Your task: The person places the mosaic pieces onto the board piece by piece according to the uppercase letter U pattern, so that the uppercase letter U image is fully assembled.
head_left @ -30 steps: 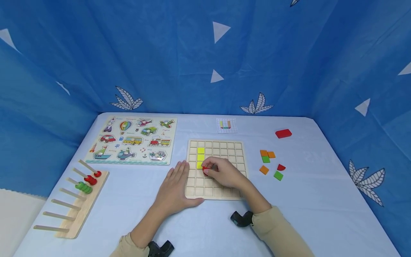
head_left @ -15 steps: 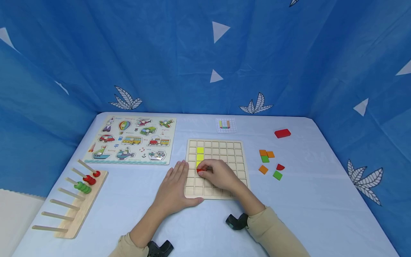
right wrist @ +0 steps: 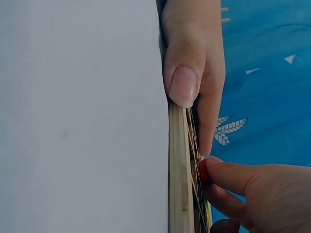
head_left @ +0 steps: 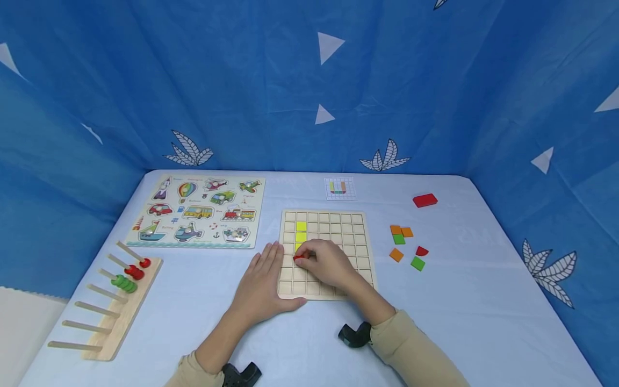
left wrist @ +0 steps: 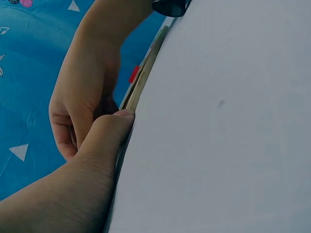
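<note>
A wooden grid board [head_left: 347, 227] lies mid-table, with yellow square tiles [head_left: 301, 236] in a column near its left side. My left hand [head_left: 263, 282] rests at the board's lower left corner, fingers straight along the left edge and thumb at the front edge. Between the thumb and fingers of my right hand [head_left: 329, 263] is a small red piece [head_left: 298, 257], pinched at the board just below the yellow column. The right wrist view shows this red piece [right wrist: 204, 172] at the board's surface, partly covered by fingertips.
Right of the board lie orange tiles [head_left: 396, 255], green tiles [head_left: 418, 263], a red rounded piece [head_left: 422, 251] and a red block [head_left: 425, 200]. A pattern card [head_left: 340, 189] lies behind. Leftward are a vehicle puzzle [head_left: 198, 212] and a peg stand [head_left: 121, 317] with rings.
My right hand has moved left over the board with the red piece, to below the yellow column, and shifted only slightly in the last half second. My left hand has stayed in place.
</note>
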`<state>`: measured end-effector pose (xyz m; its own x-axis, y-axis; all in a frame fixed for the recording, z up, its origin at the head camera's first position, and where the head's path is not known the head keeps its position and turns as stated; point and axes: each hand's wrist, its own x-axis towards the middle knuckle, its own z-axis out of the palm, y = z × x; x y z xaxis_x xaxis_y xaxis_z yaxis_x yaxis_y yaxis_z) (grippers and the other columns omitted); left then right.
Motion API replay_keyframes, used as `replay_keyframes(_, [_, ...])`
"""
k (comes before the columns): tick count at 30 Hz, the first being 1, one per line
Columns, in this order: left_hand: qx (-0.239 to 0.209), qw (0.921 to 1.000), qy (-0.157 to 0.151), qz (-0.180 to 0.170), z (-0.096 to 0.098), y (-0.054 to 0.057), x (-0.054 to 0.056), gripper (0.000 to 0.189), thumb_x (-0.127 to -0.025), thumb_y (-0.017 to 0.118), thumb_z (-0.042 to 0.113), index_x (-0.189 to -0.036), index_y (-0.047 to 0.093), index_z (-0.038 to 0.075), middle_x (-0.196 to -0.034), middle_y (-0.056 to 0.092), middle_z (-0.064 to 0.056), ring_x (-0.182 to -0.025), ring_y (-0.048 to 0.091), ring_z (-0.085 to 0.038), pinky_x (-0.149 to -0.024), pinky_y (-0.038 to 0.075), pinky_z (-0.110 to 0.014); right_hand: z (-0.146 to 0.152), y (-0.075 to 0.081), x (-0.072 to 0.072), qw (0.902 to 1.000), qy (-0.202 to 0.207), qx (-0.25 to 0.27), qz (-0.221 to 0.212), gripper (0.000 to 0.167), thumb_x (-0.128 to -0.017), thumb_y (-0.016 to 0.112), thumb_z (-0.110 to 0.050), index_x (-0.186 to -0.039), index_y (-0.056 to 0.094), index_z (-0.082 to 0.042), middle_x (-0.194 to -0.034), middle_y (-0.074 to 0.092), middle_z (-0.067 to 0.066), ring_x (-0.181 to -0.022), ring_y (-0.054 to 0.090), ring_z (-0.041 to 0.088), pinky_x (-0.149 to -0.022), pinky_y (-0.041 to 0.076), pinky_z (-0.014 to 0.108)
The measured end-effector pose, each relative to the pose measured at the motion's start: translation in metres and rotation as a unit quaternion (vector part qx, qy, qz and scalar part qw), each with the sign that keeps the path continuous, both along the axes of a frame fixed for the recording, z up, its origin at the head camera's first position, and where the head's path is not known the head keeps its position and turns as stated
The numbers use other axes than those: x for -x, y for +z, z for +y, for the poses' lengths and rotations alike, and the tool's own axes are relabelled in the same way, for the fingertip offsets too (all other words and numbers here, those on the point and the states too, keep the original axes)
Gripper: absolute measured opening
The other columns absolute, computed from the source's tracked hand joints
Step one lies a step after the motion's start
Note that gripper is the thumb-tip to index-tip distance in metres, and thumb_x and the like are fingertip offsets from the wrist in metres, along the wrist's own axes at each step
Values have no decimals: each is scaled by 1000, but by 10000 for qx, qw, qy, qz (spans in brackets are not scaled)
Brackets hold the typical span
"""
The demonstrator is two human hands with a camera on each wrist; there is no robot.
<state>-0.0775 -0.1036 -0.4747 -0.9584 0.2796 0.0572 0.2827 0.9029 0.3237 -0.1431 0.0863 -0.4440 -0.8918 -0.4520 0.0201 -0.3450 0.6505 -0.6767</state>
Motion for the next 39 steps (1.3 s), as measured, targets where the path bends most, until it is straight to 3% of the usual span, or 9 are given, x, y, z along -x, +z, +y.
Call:
replay_keyframes(10, [-74,9999,25,-66,1,1,-1,126,-71,60,84,-158,17,4,-167,17,-10,-156,13,-25,-126,17,-47,1,-1,0,9995,-154,-184,211,9,-85,78,-30,-93,78,-26,-85,64,-15,-77,57,2,-70,49,21])
replay_keyframes(19, [-82,9999,46,-92,2,1,-1,126,-70,60,84,-158,18,4,-167,17,-10,-156,12,-25,-126,17,-46,5,0,-1,9998,-31,-191,95,20,-82,82,-27,-102,80,-24,-92,67,-14,-82,58,4,-73,49,22])
replay_keyframes(26, [-67,9999,56,-100,1,1,-1,127,-70,60,85,-159,17,4,-167,15,-10,-156,11,-25,-126,16,-46,7,-1,0,9999,113,-127,3,27,-82,82,-27,-108,79,-21,-89,65,-14,-80,57,4,-69,50,20])
replay_keyframes(39, [-26,10000,46,-80,1,1,-1,127,-70,59,85,-158,18,4,-167,16,-10,-156,13,-26,-126,18,-48,8,0,0,9998,138,-105,-68,25,-82,82,-26,-106,80,-21,-87,64,-14,-80,56,5,-68,50,21])
